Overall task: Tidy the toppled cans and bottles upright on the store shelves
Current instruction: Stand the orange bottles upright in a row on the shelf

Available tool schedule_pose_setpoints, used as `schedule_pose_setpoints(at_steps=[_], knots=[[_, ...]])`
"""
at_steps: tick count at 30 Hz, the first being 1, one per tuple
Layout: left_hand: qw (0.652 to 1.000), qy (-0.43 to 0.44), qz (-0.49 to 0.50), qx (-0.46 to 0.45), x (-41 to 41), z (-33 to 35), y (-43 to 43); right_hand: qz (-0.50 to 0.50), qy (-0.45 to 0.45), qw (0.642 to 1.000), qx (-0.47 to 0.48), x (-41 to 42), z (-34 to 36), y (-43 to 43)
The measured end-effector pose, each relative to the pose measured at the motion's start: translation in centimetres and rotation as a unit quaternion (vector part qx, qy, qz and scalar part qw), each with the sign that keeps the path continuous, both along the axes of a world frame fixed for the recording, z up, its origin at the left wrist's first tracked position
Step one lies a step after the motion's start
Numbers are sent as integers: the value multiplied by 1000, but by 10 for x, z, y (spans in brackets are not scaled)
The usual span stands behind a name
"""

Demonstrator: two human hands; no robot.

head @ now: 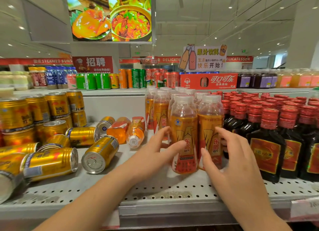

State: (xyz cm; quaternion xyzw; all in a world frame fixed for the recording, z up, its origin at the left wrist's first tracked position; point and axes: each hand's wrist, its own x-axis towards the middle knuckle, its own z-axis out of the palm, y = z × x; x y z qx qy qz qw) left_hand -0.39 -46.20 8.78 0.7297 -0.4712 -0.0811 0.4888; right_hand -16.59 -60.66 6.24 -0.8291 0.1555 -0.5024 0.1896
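Two upright orange drink bottles stand at the shelf front, one [184,135] on the left and one [211,127] on the right, with more upright ones behind. My left hand [155,149] is spread beside the left bottle, its fingertips touching the label. My right hand [231,154] is spread by the right bottle, fingers apart, gripping nothing. Two orange bottles [119,129] [136,132] lie toppled farther back. Several gold cans lie on their sides, such as one [100,154] in the middle and one [50,163] at the left.
Stacked upright gold cans [57,104] fill the back left. Dark bottles with red caps [266,144] crowd the right. The white perforated shelf [164,191] has bare room at its front. An upper shelf [114,91] carries soda cans and a red Coca-Cola case [208,81].
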Motion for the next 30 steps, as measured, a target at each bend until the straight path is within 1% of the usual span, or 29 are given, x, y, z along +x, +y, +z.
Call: schedule_pose_setpoints(at_steps=[2,3,4,5,6,8,9,11,12,14,16,18,20,22,27,30], knots=[[999,12,38,-5,11,7,4,42,-9,999,-23,1,3,8],[998,-2,65,-6,16,11,5,63,-8,998,-28,2,3,11],[995,-32,100,-1,21,14,5,82,-5,996,-32,4,2,14],[986,-83,145,17,26,15,6,98,-1,995,-37,5,1,17],[968,-153,193,48,32,14,6,109,2,993,-43,7,-2,18],[913,-290,263,116,42,8,8,121,13,991,-53,10,-7,18],[885,-339,284,143,47,3,9,125,21,990,-57,11,-10,18],[842,-399,315,180,56,-8,11,130,29,989,-62,12,-13,18],[827,-415,326,192,60,-11,11,129,29,989,-67,12,-14,18],[810,-421,353,206,66,-13,12,125,34,988,-87,14,-13,19],[806,-401,372,225,69,-13,12,133,41,985,-106,16,-13,22],[813,-365,371,261,71,-13,9,145,53,982,-112,16,-11,24],[817,-340,364,292,72,-13,5,146,83,980,-106,15,-10,26],[817,-330,364,302,72,-12,1,151,110,978,-95,16,-9,30],[852,-282,358,258,68,-2,8,181,146,966,-115,20,-10,44],[869,-292,345,202,54,10,26,174,165,965,-108,23,-9,47]])
